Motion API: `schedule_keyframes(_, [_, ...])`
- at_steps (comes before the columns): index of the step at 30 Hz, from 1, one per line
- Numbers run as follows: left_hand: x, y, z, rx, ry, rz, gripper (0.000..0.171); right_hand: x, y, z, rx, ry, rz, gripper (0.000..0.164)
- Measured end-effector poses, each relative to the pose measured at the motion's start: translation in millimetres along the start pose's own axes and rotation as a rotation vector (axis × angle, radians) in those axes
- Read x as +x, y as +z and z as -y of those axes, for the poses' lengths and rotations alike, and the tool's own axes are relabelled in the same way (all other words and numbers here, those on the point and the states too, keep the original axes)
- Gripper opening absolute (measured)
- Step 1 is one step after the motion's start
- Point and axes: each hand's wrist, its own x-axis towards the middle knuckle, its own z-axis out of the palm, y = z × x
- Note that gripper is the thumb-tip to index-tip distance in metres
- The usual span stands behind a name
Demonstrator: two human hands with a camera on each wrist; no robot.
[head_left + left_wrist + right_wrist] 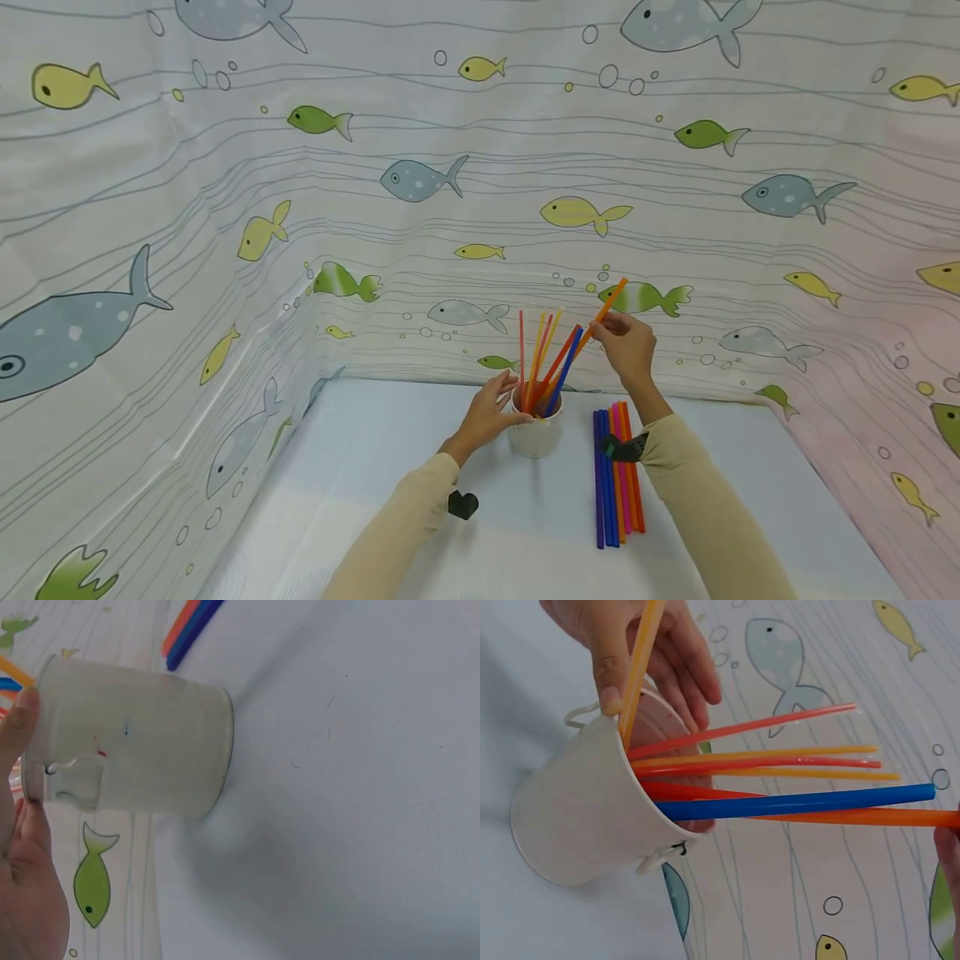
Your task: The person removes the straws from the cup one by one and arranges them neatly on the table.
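A white metal bucket (536, 439) with small side handles stands upright, holding several straws in red, orange, yellow and blue. My left hand (482, 417) grips the bucket near its rim, the thumb on the near side and the fingers spread behind. A yellow-orange straw (640, 667) leans out past that thumb. Above and right of the bucket, my right hand (630, 343) pinches an orange straw (612, 298) near its upper part. This straw's lower end reaches down into the bucket beside a blue straw (802, 804). The straws' bottom ends are hidden inside.
Right of the bucket, a row of purple, blue, orange, pink and red straws (618, 492) lies on the white table (525, 533), partly under the right wrist. A fish-patterned sheet (420, 242) rises behind and at both sides.
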Motion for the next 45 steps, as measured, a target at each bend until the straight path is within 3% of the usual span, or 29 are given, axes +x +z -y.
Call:
schedule_keyframes(14, [-2.3, -1.6, -2.1, -0.011, 0.001, -0.009, 0.105, 20.4, -39.1, 22.1, 0.019, -0.026, -0.068, 0.035])
schedule_keyframes(23, [-1.7, -2.6, -1.7, 0.006, -0.007, -0.006, 0.103, 26.6, -61.3, 22.1, 0.018, -0.026, -0.088, 0.035])
schedule_keyframes(28, [-0.5, -3.1, 0.4, 0.01, 0.018, -0.005, 0.103, 23.1, -68.7, 11.4, 0.021, -0.027, -0.09, 0.034])
schedule_keyframes(34, [0.3, -2.7, 2.1, 0.022, 0.032, 0.0, 0.104, 13.1, -74.7, -10.5, 0.013, 0.035, -0.055, 0.037])
schedule_keyframes(45, [-1.4, -1.4, -0.3, 0.022, 0.018, 0.001, 0.099, -1.6, -79.6, -50.7, -0.133, 0.16, -0.018, 0.039])
